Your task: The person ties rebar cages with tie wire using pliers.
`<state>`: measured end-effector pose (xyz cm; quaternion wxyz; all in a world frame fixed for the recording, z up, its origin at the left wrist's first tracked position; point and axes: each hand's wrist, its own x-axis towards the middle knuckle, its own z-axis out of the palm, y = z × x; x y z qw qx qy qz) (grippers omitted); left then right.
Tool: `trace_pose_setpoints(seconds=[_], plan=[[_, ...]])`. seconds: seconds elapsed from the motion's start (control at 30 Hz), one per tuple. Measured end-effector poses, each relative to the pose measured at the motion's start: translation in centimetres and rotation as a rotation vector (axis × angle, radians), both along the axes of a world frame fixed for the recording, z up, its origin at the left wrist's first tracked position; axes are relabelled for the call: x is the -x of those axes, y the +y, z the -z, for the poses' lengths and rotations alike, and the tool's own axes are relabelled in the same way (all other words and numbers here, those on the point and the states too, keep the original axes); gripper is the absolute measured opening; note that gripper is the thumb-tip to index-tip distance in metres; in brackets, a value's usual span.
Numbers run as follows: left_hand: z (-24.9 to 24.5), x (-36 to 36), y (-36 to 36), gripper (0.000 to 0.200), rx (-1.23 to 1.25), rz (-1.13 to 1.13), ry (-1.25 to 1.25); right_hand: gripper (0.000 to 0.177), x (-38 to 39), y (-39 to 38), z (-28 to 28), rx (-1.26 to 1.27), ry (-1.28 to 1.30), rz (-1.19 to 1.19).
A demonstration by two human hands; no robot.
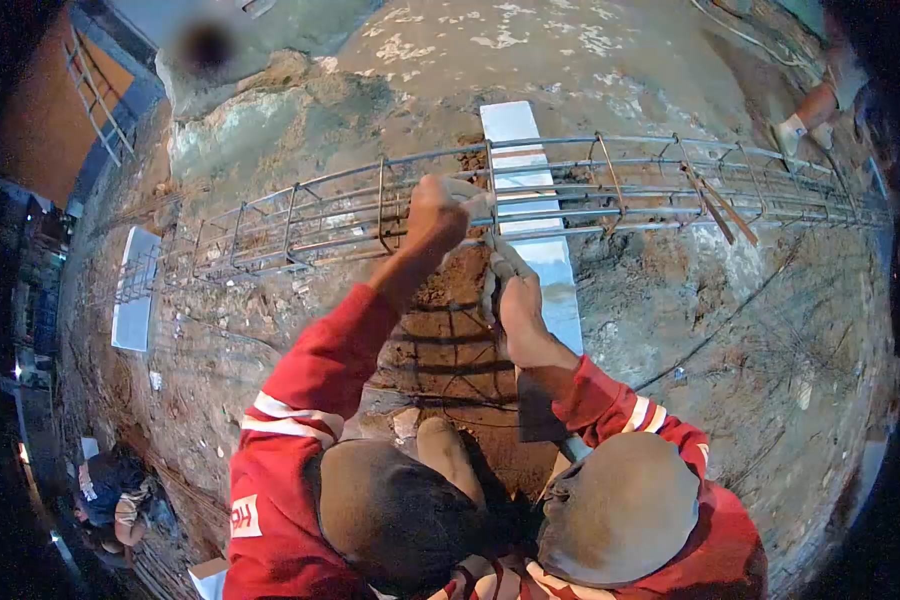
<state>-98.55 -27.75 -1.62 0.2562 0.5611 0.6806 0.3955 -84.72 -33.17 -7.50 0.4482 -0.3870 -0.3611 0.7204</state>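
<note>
A long cage of steel bars (410, 200) runs from left to right across the view, with square stirrups around its bars. My left hand (440, 212) is closed at a stirrup of the cage, left of a white board (535, 205); what its fingers hold is too small to make out. Just below the cage, my right hand (515, 290) reaches up to the same stirrup, its fingers bent and partly hidden. The white board passes under the cage beside both hands.
Two short rusty bars (715, 208) lie across the cage at right. Another white board (136, 290) is at left. A co-worker (115, 490) crouches at lower left. Another person's feet (805, 130) show at upper right. A dug trench (450, 350) lies below my hands.
</note>
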Motion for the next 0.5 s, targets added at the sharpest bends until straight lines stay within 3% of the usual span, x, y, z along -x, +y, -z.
trace_pose_setpoints(seconds=[0.03, 0.07, 0.2, 0.27, 0.3, 0.37, 0.43, 0.47, 0.5], plan=[[-0.5, -0.2, -0.2, 0.023, -0.058, 0.043, 0.018, 0.035, 0.3, 0.1, 0.4, 0.059, -0.033, 0.034], [-0.7, -0.5, 0.0, 0.025, 0.045, -0.033, -0.001, 0.035, 0.5, 0.1, 0.7, 0.121, -0.067, 0.067], [0.1, 0.2, -0.6, 0.028, -0.008, 0.108, -0.113, 0.030, 0.4, -0.6, -0.7, 0.050, -0.074, 0.100], [0.8, 0.2, -0.3, 0.030, 0.016, 0.033, -0.123, 0.028, -0.8, 0.3, -1.2, -0.144, -0.293, 0.045], [0.5, -0.1, -0.4, 0.030, 0.010, 0.032, -0.129, 0.023, -2.8, 1.2, -3.5, -0.364, -0.603, -0.071], [-0.3, -1.1, -1.1, 0.027, -0.129, -0.005, 0.078, 0.023, -5.6, 3.8, -6.4, -0.495, -0.839, -0.309], [1.0, -0.9, -0.3, 0.025, -0.143, 0.023, 0.149, 0.026, -5.8, 6.1, -6.4, -0.940, -0.809, -0.148], [0.6, -1.1, -0.5, 0.024, -0.165, 0.032, 0.156, 0.025, -6.0, 7.5, -8.0, -0.873, -1.060, -0.321], [0.3, -1.2, -0.8, 0.023, -0.182, 0.037, 0.163, 0.025, -5.7, 9.0, -8.2, -0.872, -1.064, -0.321]])
